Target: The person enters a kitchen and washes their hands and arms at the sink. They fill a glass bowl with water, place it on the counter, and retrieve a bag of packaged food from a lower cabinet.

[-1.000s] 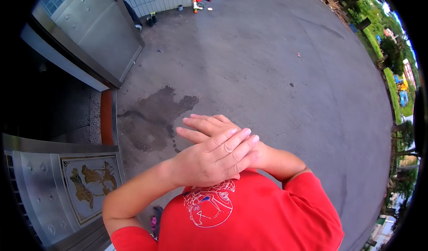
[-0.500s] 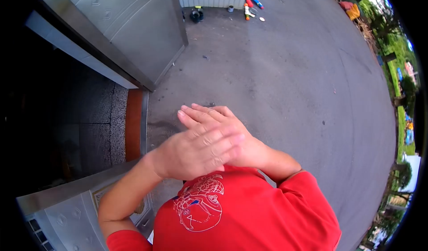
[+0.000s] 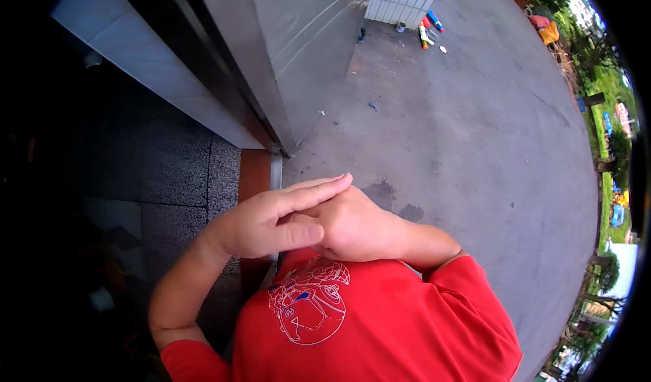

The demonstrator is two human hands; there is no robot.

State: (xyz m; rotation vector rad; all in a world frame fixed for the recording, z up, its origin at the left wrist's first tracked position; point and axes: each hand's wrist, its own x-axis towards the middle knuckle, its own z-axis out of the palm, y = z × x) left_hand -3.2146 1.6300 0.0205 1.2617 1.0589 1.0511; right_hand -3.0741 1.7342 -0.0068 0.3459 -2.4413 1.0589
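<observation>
My left hand (image 3: 268,219) lies across my right hand (image 3: 359,222) in front of my chest. Its straight fingers run over the top of the right hand, and its thumb presses along the near side, so it closes around that hand. The right hand's knuckles are bent, while most of its fingers are hidden inside the left hand. I see no object in or between the two hands. Below them is my red T-shirt (image 3: 420,314), printed with a white line drawing.
A grey metal door (image 3: 305,49) stands open ahead on the left, beside a dark doorway with a reddish-brown threshold (image 3: 256,178). Grey pavement (image 3: 461,138) stretches right. Toy water guns (image 3: 425,34) lie by a white tiled wall (image 3: 400,1). Plants line the far right.
My fingers have shifted from lying crossed over each other to the left hand gripping around the right. The view has moved toward the doorway, so the door looks nearer.
</observation>
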